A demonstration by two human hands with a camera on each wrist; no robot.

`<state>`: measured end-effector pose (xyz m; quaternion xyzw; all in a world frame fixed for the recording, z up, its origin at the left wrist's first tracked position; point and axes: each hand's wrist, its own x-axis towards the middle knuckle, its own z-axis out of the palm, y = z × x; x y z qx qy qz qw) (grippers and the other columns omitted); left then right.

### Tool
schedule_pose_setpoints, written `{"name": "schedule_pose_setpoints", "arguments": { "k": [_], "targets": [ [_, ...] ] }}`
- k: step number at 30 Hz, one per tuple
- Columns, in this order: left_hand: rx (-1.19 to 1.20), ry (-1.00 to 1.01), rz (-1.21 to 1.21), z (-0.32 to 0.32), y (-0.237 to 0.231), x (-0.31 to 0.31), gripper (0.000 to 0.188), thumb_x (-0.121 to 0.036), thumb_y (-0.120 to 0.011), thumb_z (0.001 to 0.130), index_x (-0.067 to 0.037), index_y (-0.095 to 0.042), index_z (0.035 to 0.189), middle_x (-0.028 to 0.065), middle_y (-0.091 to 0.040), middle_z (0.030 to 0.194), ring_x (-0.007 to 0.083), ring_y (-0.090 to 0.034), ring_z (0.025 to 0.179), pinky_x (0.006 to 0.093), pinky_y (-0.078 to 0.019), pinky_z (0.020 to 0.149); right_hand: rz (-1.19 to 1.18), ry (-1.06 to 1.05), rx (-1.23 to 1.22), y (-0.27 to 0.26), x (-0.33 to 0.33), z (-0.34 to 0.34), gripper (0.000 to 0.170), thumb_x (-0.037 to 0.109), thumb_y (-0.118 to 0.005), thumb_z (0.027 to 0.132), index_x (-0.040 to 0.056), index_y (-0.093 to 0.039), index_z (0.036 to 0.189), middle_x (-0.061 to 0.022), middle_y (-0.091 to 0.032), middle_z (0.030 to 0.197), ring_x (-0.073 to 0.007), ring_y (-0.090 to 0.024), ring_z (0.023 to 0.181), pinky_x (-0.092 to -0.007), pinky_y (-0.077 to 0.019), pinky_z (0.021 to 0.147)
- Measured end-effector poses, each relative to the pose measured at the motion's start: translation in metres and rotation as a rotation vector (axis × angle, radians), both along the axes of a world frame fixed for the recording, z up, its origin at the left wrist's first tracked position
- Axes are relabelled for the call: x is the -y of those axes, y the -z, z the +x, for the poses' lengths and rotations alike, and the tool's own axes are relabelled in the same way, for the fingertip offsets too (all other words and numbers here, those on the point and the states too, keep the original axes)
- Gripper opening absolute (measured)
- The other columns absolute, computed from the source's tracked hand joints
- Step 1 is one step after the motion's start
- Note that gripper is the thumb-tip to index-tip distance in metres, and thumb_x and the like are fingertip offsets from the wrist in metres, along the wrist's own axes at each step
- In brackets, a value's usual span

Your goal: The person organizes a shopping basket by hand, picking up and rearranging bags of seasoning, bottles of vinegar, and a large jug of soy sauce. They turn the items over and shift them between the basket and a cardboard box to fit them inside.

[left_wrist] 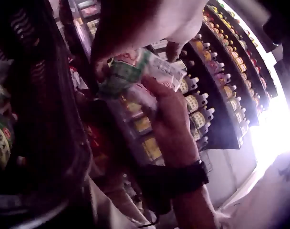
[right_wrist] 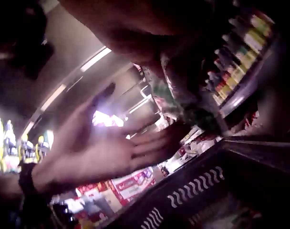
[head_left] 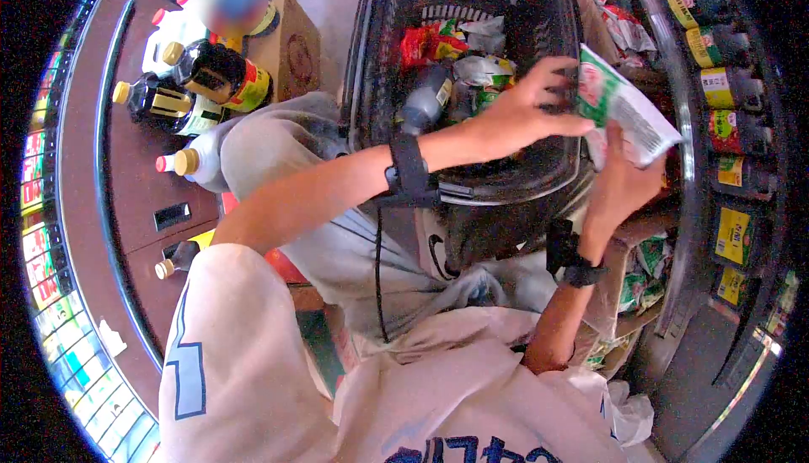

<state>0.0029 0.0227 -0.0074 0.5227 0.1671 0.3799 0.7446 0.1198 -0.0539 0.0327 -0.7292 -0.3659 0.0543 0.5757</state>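
Along the right side stands a shelf [head_left: 681, 252] with rows of dark bottles [head_left: 725, 88] that carry yellow, red and green labels. Beside the left leg is a brown surface [head_left: 135, 210]. Two large dark bottles [head_left: 211, 75] with yellow caps lie tilted near a cardboard box [head_left: 302, 54], and a paler bottle [head_left: 200, 158] is close to the knee.

Before the seated person is a black basket [head_left: 506, 193], its near rim passing under the left forearm and between the knees and its contents. It contains a dark-bodied bottle [head_left: 425, 99], a red packet [head_left: 424, 46], a silver packet [head_left: 485, 35] and a silver and green packet [head_left: 487, 71], loosely heaped. Lower right, near the right wrist, an open carton [head_left: 622, 282] contains green packs [head_left: 647, 271]. Red and white packs [head_left: 625, 32] lie between the basket and the shelf.

Just beyond the basket's right rim, both hands meet at a white and green packet [head_left: 628, 113], raised and tilted. The right hand [head_left: 625, 183] pinches its lower part, thumb on the face. The left hand [head_left: 527, 113] has fingers and thumb at the green end; whether it grips is unclear.
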Motion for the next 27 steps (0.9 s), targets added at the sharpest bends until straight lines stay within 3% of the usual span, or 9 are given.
{"name": "schedule_pose_setpoints", "arguments": {
  "k": [2, 7, 11, 12, 14, 16, 20, 21, 27],
  "targets": [
    [-0.080, -0.069, 0.131, 0.001, 0.000, 0.006, 0.080, -0.031, -0.075, 0.073, -0.001, -0.028, 0.131, 0.0126, -0.047, 0.119, 0.0201, -0.048, 0.109, 0.0306, -0.0394, 0.092, -0.137, -0.123, 0.307, -0.005, 0.002, -0.028, 0.038, 0.003, -0.066, 0.074, -0.0071, -0.054, 0.109, -0.0143, -0.063, 0.098, -0.0254, -0.061, 0.088, -0.0344, -0.0487, 0.078],
    [-0.089, -0.297, -0.294, -0.019, 0.002, -0.001, 0.019, -0.017, -0.069, 0.076, -0.002, -0.062, 0.085, 0.0010, -0.060, 0.081, 0.0102, -0.055, 0.076, 0.0264, -0.0435, 0.070, -0.474, -0.344, 0.626, 0.010, -0.001, -0.090, 0.051, 0.001, -0.064, 0.068, 0.0027, -0.053, 0.118, -0.0190, -0.052, 0.121, -0.0322, -0.052, 0.111, -0.0348, -0.0473, 0.082],
    [0.071, -0.337, -0.524, -0.022, 0.015, -0.020, 0.019, -0.012, -0.063, 0.079, 0.002, -0.062, 0.092, 0.0086, -0.065, 0.086, 0.0150, -0.061, 0.074, 0.0293, -0.0481, 0.066, -0.410, -0.663, 0.109, -0.015, -0.001, -0.060, 0.052, -0.006, -0.060, 0.071, 0.0015, -0.053, 0.122, -0.0130, -0.047, 0.132, -0.0197, -0.054, 0.110, -0.0280, -0.0480, 0.083],
    [0.153, -0.281, -0.551, -0.019, 0.020, -0.024, 0.021, -0.013, -0.063, 0.080, 0.003, -0.061, 0.094, 0.0102, -0.065, 0.087, 0.0162, -0.063, 0.075, 0.0300, -0.0492, 0.067, -0.342, -0.562, -0.118, -0.013, -0.002, -0.048, 0.046, -0.002, -0.064, 0.071, 0.0036, -0.057, 0.116, -0.0121, -0.058, 0.118, -0.0223, -0.058, 0.103, -0.0299, -0.0459, 0.086],
    [0.103, -0.231, -0.551, -0.017, 0.004, -0.022, 0.029, -0.017, -0.064, 0.081, 0.006, -0.061, 0.098, 0.0132, -0.066, 0.087, 0.0178, -0.065, 0.071, 0.0303, -0.0525, 0.060, -0.150, -0.380, -0.152, -0.007, -0.002, -0.024, 0.043, 0.001, -0.066, 0.073, 0.0025, -0.057, 0.115, -0.0113, -0.058, 0.117, -0.0200, -0.056, 0.104, -0.0303, -0.0444, 0.088],
    [0.090, -0.144, -0.500, -0.021, -0.013, -0.020, 0.029, -0.018, -0.065, 0.081, 0.006, -0.061, 0.097, 0.0127, -0.066, 0.086, 0.0167, -0.065, 0.070, 0.0302, -0.0527, 0.059, -0.116, -0.235, 0.185, 0.000, -0.008, -0.008, 0.044, 0.003, -0.067, 0.074, 0.0004, -0.055, 0.116, -0.0122, -0.056, 0.119, -0.0214, -0.053, 0.107, -0.0323, -0.0412, 0.092],
    [0.066, -0.017, -0.426, -0.015, -0.018, -0.017, 0.027, -0.019, -0.065, 0.082, 0.002, -0.061, 0.099, 0.0103, -0.066, 0.087, 0.0147, -0.064, 0.073, 0.0275, -0.0511, 0.063, 0.132, -0.819, -1.202, 0.017, 0.003, 0.014, 0.069, 0.028, -0.071, 0.076, -0.0007, -0.038, 0.130, -0.0128, -0.046, 0.130, -0.0262, -0.044, 0.120, -0.0395, -0.0364, 0.100],
    [0.070, -0.015, -0.348, -0.012, -0.015, -0.017, 0.027, -0.019, -0.065, 0.082, 0.001, -0.061, 0.100, 0.0090, -0.066, 0.086, 0.0143, -0.064, 0.073, 0.0266, -0.0505, 0.064, 0.076, -0.649, -1.257, 0.038, 0.010, 0.023, 0.081, 0.038, -0.073, 0.072, -0.0001, -0.035, 0.132, -0.0128, -0.046, 0.130, -0.0293, -0.044, 0.121, -0.0428, -0.0373, 0.099],
    [-0.249, -0.329, 0.319, -0.017, 0.007, -0.029, 0.042, -0.014, -0.069, 0.075, -0.007, -0.049, 0.112, 0.0062, -0.052, 0.098, 0.0140, -0.053, 0.088, 0.0261, -0.0456, 0.076, -0.066, -0.445, -1.058, 0.047, -0.006, -0.016, 0.054, 0.018, -0.063, 0.083, 0.0006, -0.040, 0.128, -0.0103, -0.053, 0.122, -0.0235, -0.053, 0.111, -0.0398, -0.0429, 0.092]
  ]
}}
